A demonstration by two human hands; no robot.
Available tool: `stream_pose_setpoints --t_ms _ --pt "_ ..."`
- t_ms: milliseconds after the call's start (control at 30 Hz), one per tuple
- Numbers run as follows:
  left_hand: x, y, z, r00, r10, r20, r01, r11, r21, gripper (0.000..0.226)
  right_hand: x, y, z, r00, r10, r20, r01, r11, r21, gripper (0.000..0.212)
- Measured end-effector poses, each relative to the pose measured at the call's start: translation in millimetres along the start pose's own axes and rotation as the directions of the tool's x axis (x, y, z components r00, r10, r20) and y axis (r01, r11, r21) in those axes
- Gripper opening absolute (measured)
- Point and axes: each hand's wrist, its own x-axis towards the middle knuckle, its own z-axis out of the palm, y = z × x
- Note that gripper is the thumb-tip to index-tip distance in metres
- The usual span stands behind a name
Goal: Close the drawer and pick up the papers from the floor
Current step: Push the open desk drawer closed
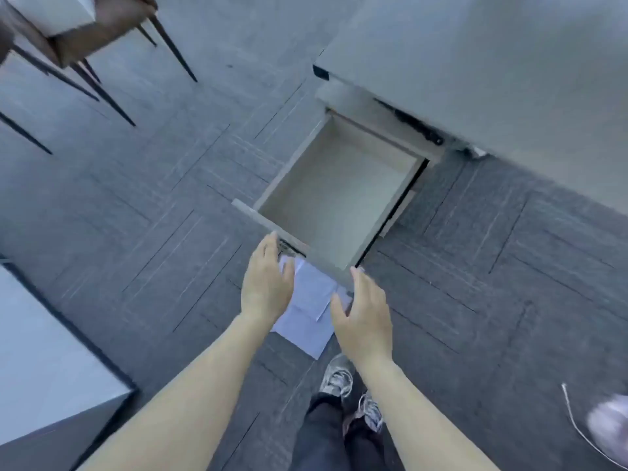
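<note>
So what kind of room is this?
Probably an office: grey carpet tiles on the floor, a desk with an open, empty drawer, and papers lying below it.

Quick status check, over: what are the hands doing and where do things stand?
Both hands open and empty, left hand and right hand reaching toward drawer front. Drawer pulled out, empty. Papers on floor beneath hands. Nothing in the way.
</note>
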Motion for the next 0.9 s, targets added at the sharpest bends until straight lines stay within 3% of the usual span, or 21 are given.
stream_pose_setpoints --t_ms 67,167,267,367,467,600,900 --pt "7 -19 11 0.972 -0.230 0.056 0.234 0.969 -0.079 0.058 6 6 27 0.947 0.246 0.209 -0.293 0.927 0.235 0.053" --pt "23 -40 29 0.921 -0.362 0.146 0.384 0.905 -0.182 0.053 16 14 59 0.755 0.414 0.508 -0.650 0.570 0.502 0.049" --pt "50 -46 40 0.902 -0.400 0.161 0.430 0.857 -0.283 0.052 36 19 76 0.690 0.431 0.581 -0.713 0.266 0.649 0.044" --pt "77 -52 51 0.908 -0.408 0.099 0.417 0.848 -0.326 0.045 60 21 85 0.701 0.439 0.562 -0.664 0.115 0.739 0.037" --pt "87 -45 59 0.919 -0.393 -0.028 0.375 0.895 -0.241 0.032 78 23 82 0.712 0.473 0.519 -0.619 0.075 0.782 0.033" --pt "99 -33 68 0.917 -0.390 -0.082 0.368 0.907 -0.203 0.027 95 30 70 0.714 0.489 0.501 -0.618 0.103 0.779 0.020" --pt "172 30 99 0.918 -0.360 -0.165 0.319 0.919 -0.233 0.024 176 45 14 0.762 0.458 0.458 -0.581 0.170 0.796 0.030"
